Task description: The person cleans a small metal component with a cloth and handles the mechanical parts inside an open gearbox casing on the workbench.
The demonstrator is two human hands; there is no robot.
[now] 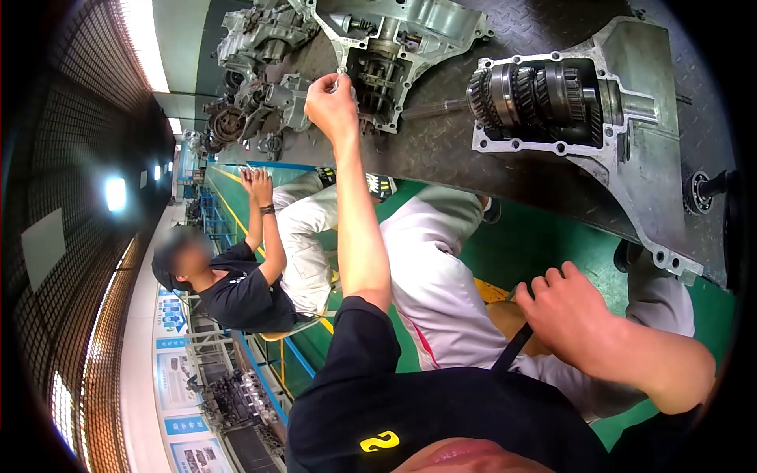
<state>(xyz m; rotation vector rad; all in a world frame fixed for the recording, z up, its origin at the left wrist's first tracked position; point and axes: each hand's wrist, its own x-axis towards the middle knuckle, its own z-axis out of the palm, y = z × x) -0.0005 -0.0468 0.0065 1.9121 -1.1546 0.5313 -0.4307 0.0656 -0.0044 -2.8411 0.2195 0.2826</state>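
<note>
My left hand (332,108) reaches over the metal workbench, its fingers pinched at the near rim of an open gearbox housing (432,31). A small pale glint shows at the fingertips; what they hold is too small to name. Inside that housing are dark shift parts (378,75). Over my lap is my right hand (569,311), fingers loosely bent and apart, with nothing visible in it. Beyond it on the bench lies the other housing half (648,71), with a gear shaft (532,96) seated in it and its splined end (434,109) sticking out towards the first housing.
Other dismantled metal castings (268,39) crowd the bench's left end. A bearing (698,193) is at the right edge. To the left a seated person (244,288) in a dark shirt raises both hands. Engine parts (236,398) stand on a rack behind.
</note>
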